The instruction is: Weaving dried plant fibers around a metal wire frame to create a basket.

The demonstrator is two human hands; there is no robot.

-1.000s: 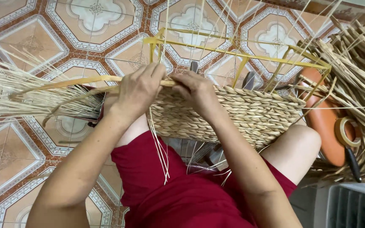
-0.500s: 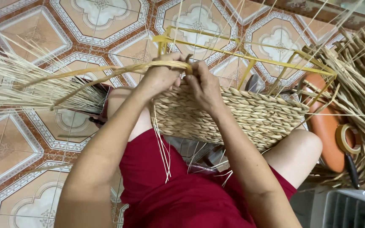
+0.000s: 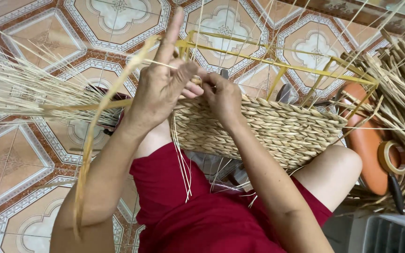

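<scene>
- The left hand (image 3: 158,91) is raised at the top edge of the woven basket (image 3: 268,129), index finger pointing up, its thumb and remaining fingers closed in a grip on a long flat straw strand (image 3: 90,140).
- That strand arcs from the left grip over the forearm and down toward the red shorts (image 3: 202,215).
- The right hand (image 3: 221,96) sits just right of the left grip, touching it, fingertips pinched together on the weave at the basket rim.
- The basket lies directly below both grips, across the person's lap, with a yellow frame (image 3: 277,63) rising beyond it.
- Left of the grips, loose straw (image 3: 19,89) fans over the tiled floor (image 3: 24,159).
- Far right of the grips lie an orange stool (image 3: 366,145) and a tape roll (image 3: 390,157).
</scene>
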